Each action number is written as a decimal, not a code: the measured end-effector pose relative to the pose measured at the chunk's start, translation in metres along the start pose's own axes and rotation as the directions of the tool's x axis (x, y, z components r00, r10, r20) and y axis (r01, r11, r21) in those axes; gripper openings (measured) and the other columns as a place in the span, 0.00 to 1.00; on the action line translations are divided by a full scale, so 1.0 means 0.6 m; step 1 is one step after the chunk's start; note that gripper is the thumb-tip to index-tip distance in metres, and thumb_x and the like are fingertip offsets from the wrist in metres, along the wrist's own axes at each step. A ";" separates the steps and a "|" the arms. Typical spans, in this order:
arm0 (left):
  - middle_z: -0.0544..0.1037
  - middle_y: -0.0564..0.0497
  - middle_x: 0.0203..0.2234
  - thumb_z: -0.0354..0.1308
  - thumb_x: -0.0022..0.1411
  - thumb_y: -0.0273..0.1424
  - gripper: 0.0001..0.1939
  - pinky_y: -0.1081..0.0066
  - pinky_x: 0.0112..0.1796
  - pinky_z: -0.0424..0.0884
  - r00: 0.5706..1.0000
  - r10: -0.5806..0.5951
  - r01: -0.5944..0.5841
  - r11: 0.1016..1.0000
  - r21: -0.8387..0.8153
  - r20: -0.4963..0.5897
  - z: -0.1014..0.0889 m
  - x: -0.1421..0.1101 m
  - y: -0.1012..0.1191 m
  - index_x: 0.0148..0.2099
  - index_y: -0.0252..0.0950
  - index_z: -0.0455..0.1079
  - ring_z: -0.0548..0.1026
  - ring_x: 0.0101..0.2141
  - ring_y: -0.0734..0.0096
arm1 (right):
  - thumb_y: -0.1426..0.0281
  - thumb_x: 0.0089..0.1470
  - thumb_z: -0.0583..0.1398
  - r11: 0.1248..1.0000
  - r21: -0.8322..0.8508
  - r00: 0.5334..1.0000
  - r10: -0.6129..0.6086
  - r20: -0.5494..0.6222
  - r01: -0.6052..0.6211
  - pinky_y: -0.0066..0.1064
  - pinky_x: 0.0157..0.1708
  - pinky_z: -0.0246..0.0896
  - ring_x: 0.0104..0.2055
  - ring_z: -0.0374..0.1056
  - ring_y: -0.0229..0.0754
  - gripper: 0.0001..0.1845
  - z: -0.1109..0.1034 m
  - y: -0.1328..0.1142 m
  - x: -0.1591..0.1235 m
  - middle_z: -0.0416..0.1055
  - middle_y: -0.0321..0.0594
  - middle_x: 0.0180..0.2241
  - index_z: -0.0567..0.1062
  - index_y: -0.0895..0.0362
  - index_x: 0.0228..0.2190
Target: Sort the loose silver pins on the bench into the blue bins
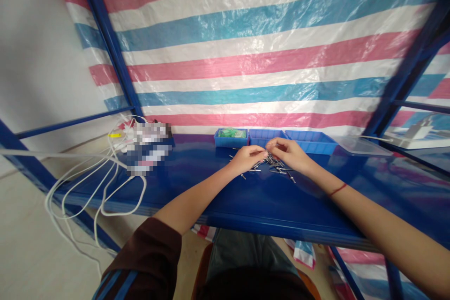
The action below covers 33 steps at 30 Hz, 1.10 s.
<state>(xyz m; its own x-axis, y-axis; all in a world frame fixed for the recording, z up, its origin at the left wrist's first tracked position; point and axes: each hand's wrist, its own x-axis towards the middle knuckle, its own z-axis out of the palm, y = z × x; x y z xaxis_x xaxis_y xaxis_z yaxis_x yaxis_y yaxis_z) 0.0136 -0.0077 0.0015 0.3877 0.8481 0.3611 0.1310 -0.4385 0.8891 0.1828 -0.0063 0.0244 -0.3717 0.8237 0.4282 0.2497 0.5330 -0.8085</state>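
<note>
A loose pile of thin metal pins [276, 163], like blind rivets, lies on the blue tabletop. At the pile's left side is my left hand [248, 158], its thumb and fingers pinched together. My right hand [288, 151] meets it from the right, with fingers curled and the tips drawn together above the pins. Both sets of fingertips almost touch. Whatever they hold is too small and too covered to make out. A few pins stick out beside and below my hands.
Behind the pile stand a blue bin [231, 139] with green-wrapped contents, a second blue bin [258, 137] and a wider one [311, 143]. A clear plastic lid [363, 146] lies to the right. White cables [105, 197] hang over the left edge. Blue posts frame the table [225, 197].
</note>
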 end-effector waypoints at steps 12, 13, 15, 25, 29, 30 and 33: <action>0.74 0.50 0.26 0.57 0.53 0.38 0.14 0.72 0.35 0.64 0.998 0.057 -0.056 0.998 0.020 -0.007 0.001 0.004 -0.011 0.33 0.30 0.69 0.71 0.29 0.73 | 0.55 0.45 0.61 0.982 -0.124 0.987 -0.150 -0.064 0.141 0.32 0.29 0.61 0.28 0.66 0.40 0.19 0.003 0.003 -0.001 0.72 0.42 0.28 0.76 0.59 0.29; 0.74 0.50 0.27 0.57 0.53 0.37 0.13 0.72 0.35 0.64 0.997 0.078 -0.077 0.997 0.033 -0.028 0.000 0.004 -0.013 0.33 0.30 0.69 0.71 0.29 0.73 | 0.55 0.46 0.60 0.978 -0.139 0.984 -0.167 -0.064 0.157 0.33 0.30 0.61 0.29 0.66 0.40 0.18 0.003 0.002 -0.001 0.73 0.43 0.29 0.77 0.58 0.29; 0.74 0.51 0.26 0.58 0.53 0.36 0.12 0.73 0.33 0.64 0.991 0.108 -0.103 0.992 0.066 -0.082 -0.002 0.005 -0.014 0.33 0.31 0.68 0.71 0.28 0.74 | 0.56 0.47 0.60 0.971 -0.164 0.981 -0.184 -0.061 0.172 0.33 0.31 0.62 0.31 0.67 0.41 0.17 0.001 0.001 -0.001 0.73 0.43 0.30 0.77 0.58 0.30; 0.74 0.50 0.26 0.57 0.54 0.42 0.16 0.73 0.32 0.66 0.966 0.167 -0.116 0.962 0.246 -0.199 -0.006 0.002 -0.008 0.36 0.33 0.69 0.71 0.28 0.74 | 0.59 0.51 0.55 0.910 -0.365 0.979 -0.200 0.033 0.198 0.32 0.29 0.60 0.29 0.66 0.40 0.17 -0.011 0.015 0.002 0.73 0.43 0.30 0.77 0.58 0.29; 0.74 0.51 0.30 0.55 0.56 0.41 0.22 0.71 0.35 0.67 0.978 0.190 -0.139 0.897 0.419 -0.082 -0.010 -0.003 -0.003 0.50 0.35 0.65 0.70 0.29 0.73 | 0.56 0.48 0.57 0.977 -0.211 0.998 -0.016 -0.059 0.004 0.30 0.24 0.59 0.22 0.63 0.37 0.17 -0.018 0.032 0.012 0.70 0.39 0.23 0.75 0.58 0.26; 0.74 0.50 0.32 0.54 0.57 0.40 0.23 0.69 0.37 0.67 0.977 0.212 -0.172 0.850 0.497 -0.024 -0.012 -0.005 0.000 0.52 0.36 0.64 0.70 0.30 0.72 | 0.56 0.46 0.57 0.986 -0.147 0.991 0.058 -0.121 -0.076 0.30 0.21 0.57 0.19 0.60 0.36 0.17 -0.024 0.039 0.015 0.68 0.37 0.20 0.74 0.58 0.26; 0.73 0.48 0.37 0.54 0.57 0.39 0.16 0.67 0.43 0.64 0.956 0.241 -0.288 0.685 0.669 0.166 -0.018 -0.010 0.011 0.46 0.38 0.70 0.70 0.39 0.66 | 0.59 0.43 0.59 0.967 0.039 0.904 0.248 -0.348 -0.250 0.27 0.15 0.53 0.15 0.56 0.34 0.14 -0.056 0.063 0.020 0.63 0.35 0.15 0.71 0.58 0.24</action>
<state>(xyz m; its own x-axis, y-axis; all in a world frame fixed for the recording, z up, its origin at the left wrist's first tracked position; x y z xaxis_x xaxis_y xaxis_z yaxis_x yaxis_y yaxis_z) 0.0022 -0.0125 0.0080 0.5535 0.6562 0.5129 0.5886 -0.7439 0.3166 0.2179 0.0305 0.0124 0.0372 0.9443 0.3270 0.2994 0.3016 -0.9052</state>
